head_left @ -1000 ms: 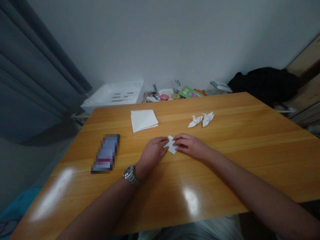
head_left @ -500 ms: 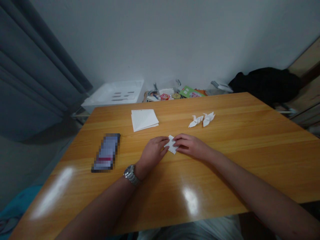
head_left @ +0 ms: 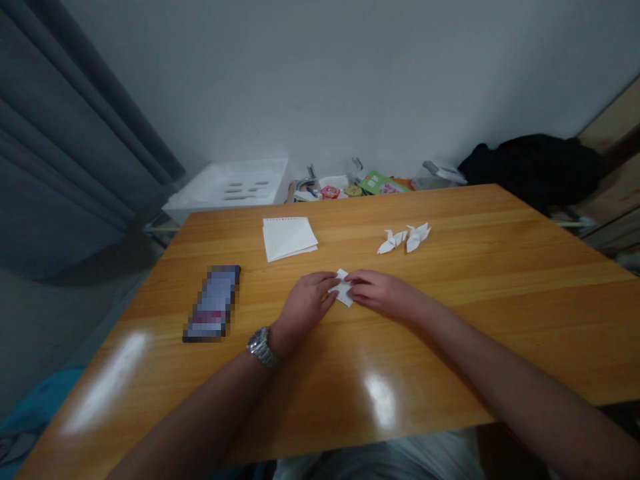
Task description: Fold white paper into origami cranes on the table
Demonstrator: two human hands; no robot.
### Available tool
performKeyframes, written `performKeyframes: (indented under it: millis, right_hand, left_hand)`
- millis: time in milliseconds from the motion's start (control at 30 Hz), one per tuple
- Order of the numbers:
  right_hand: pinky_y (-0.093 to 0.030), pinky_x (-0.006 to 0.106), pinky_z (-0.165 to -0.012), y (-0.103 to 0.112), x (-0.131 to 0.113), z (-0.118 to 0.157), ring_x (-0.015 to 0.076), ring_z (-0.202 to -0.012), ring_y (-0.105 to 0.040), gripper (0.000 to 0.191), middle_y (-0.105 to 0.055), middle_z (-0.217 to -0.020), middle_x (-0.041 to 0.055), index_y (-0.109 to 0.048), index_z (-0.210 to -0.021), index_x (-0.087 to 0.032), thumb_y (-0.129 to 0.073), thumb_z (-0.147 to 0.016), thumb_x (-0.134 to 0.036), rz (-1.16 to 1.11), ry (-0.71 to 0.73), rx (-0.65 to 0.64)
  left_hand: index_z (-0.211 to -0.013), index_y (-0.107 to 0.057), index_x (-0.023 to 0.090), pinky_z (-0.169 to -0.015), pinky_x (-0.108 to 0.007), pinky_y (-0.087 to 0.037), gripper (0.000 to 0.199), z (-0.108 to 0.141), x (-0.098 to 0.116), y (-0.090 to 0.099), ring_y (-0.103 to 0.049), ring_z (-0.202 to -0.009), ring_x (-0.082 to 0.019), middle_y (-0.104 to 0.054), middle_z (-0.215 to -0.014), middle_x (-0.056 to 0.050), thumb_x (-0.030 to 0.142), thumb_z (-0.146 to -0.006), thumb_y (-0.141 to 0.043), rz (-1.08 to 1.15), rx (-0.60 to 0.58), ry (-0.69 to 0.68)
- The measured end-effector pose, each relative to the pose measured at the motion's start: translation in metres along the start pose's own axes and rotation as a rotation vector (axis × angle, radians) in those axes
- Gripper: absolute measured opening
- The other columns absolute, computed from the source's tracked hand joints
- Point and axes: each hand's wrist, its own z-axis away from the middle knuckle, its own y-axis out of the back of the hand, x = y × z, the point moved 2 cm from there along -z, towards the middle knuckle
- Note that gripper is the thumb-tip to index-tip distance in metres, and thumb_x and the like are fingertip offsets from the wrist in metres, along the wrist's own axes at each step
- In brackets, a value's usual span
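A brown wood-grain table (head_left: 465, 280) fills the lower part of the head view, before a plain pale wall (head_left: 325, 87). On the table's middle, a small piece of folded white paper (head_left: 343, 291) lies between the person's two hands. The left hand (head_left: 306, 299) holds its left side, the thumb set a little apart from the fingers; the right hand (head_left: 383, 292) holds its right side with the fingertips in a narrow grip. How far each thumb reaches beneath the paper cannot be told.

Compared with half a second earlier, the fingers of the right hand are drawn closer together, and the dark gap formerly seen between them is reduced; the left hand and the paper keep practically the same place.

A metal-banded wristwatch (head_left: 263, 347) encircles the left wrist. Beyond the hands, to the right, two white paper birds (head_left: 418, 238) stand side by side; to the left, loose lined sheets (head_left: 289, 239) lie in an overlapping stack. Nearer the left edge rests a dark phone (head_left: 213, 303), its screen pixelated. Behind the far edge are a white slotted tray (head_left: 235, 187), a green booklet (head_left: 383, 183) and, at right, a black cloth item (head_left: 535, 170). A grey curtain (head_left: 65, 133) hangs at left.
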Motion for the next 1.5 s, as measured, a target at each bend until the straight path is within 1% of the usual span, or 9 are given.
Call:
performKeyframes:
  millis: [100,267,433,533,700,967,1200,1367,1500]
  right_hand:
    - [-0.056,0.039,-0.094,0.000,-0.002,0.000,0.0222,-0.107,-0.066,0.019,-0.068,-0.119,0.0117,-0.072,-0.103,-0.019,-0.055,-0.097,-0.017,0.005,-0.022,-0.026]
    - [-0.057,0.037,-0.092,-0.002,-0.001,0.002,0.0218,-0.107,-0.066,0.023,-0.068,-0.122,0.0111,-0.069,-0.114,-0.020,-0.055,-0.096,-0.014,0.054,-0.059,-0.027]
    - [-0.056,0.040,-0.094,-0.003,-0.002,0.001,0.0242,-0.109,-0.066,0.015,-0.068,-0.120,0.0146,-0.070,-0.099,-0.016,-0.056,-0.095,-0.015,0.122,0.011,-0.023]
    - [-0.055,0.039,-0.094,0.000,-0.003,0.000,0.0233,-0.108,-0.066,0.013,-0.068,-0.119,0.0146,-0.069,-0.095,-0.017,-0.057,-0.093,-0.013,0.022,-0.013,0.035]
    - [-0.054,0.037,-0.093,0.006,-0.003,-0.001,0.0215,-0.108,-0.066,0.012,-0.067,-0.117,0.0118,-0.067,-0.087,-0.020,-0.060,-0.088,-0.010,-0.173,-0.128,0.121]
    - [-0.053,0.039,-0.093,0.005,-0.001,-0.001,0.0203,-0.104,-0.066,0.010,-0.066,-0.115,0.0107,-0.066,-0.085,-0.019,-0.062,-0.086,-0.010,-0.276,-0.226,0.175]
    - [-0.054,0.037,-0.089,0.005,-0.005,-0.003,0.0200,-0.102,-0.064,0.009,-0.065,-0.112,0.0098,-0.068,-0.090,-0.019,-0.064,-0.087,-0.012,-0.256,-0.202,0.181]
    - [-0.054,0.039,-0.091,0.004,-0.005,-0.002,0.0219,-0.102,-0.062,0.022,-0.063,-0.110,0.0100,-0.070,-0.109,-0.021,-0.068,-0.087,-0.018,-0.212,-0.200,0.167]
    - [-0.054,0.039,-0.090,0.001,-0.003,-0.001,0.0224,-0.101,-0.061,0.027,-0.062,-0.109,0.0100,-0.069,-0.114,-0.021,-0.066,-0.087,-0.018,-0.179,-0.217,0.142]
  left_hand:
    - [-0.123,-0.067,0.023,-0.103,-0.042,-0.048,0.028,0.000,0.001,0.001,-0.062,-0.115,-0.023,-0.068,-0.126,-0.007,0.026,-0.098,-0.055,0.008,0.004,0.003]
    - [-0.122,-0.067,0.024,-0.103,-0.041,-0.049,0.028,-0.001,0.002,0.002,-0.063,-0.114,-0.023,-0.068,-0.126,-0.006,0.026,-0.098,-0.056,0.016,0.005,0.003]
    - [-0.124,-0.066,0.024,-0.102,-0.040,-0.049,0.029,-0.001,0.003,0.003,-0.063,-0.114,-0.023,-0.068,-0.125,-0.006,0.025,-0.098,-0.055,0.020,0.009,0.001]
    - [-0.124,-0.066,0.021,-0.101,-0.040,-0.049,0.030,-0.001,0.005,0.004,-0.064,-0.113,-0.023,-0.069,-0.125,-0.008,0.023,-0.097,-0.054,0.010,0.017,0.003]
    - [-0.118,-0.068,0.020,-0.099,-0.041,-0.051,0.029,0.000,0.012,0.008,-0.066,-0.110,-0.025,-0.070,-0.122,-0.008,0.023,-0.091,-0.058,-0.003,0.049,0.011]
    - [-0.118,-0.064,0.020,-0.095,-0.040,-0.051,0.031,0.000,0.015,0.010,-0.066,-0.106,-0.026,-0.071,-0.116,-0.008,0.033,-0.091,-0.063,-0.010,0.047,0.034]
    - [-0.111,-0.063,0.020,-0.090,-0.038,-0.050,0.020,0.000,0.011,0.009,-0.065,-0.100,-0.024,-0.071,-0.110,-0.006,0.026,-0.092,-0.061,-0.026,0.029,0.065]
    - [-0.110,-0.062,0.020,-0.088,-0.038,-0.050,0.019,0.000,0.011,0.010,-0.065,-0.098,-0.024,-0.070,-0.107,-0.006,0.023,-0.090,-0.062,-0.027,0.006,0.075]
    - [-0.109,-0.060,0.020,-0.087,-0.038,-0.050,0.021,0.000,0.008,0.008,-0.065,-0.098,-0.024,-0.070,-0.107,-0.006,0.021,-0.088,-0.064,-0.027,0.018,0.083]
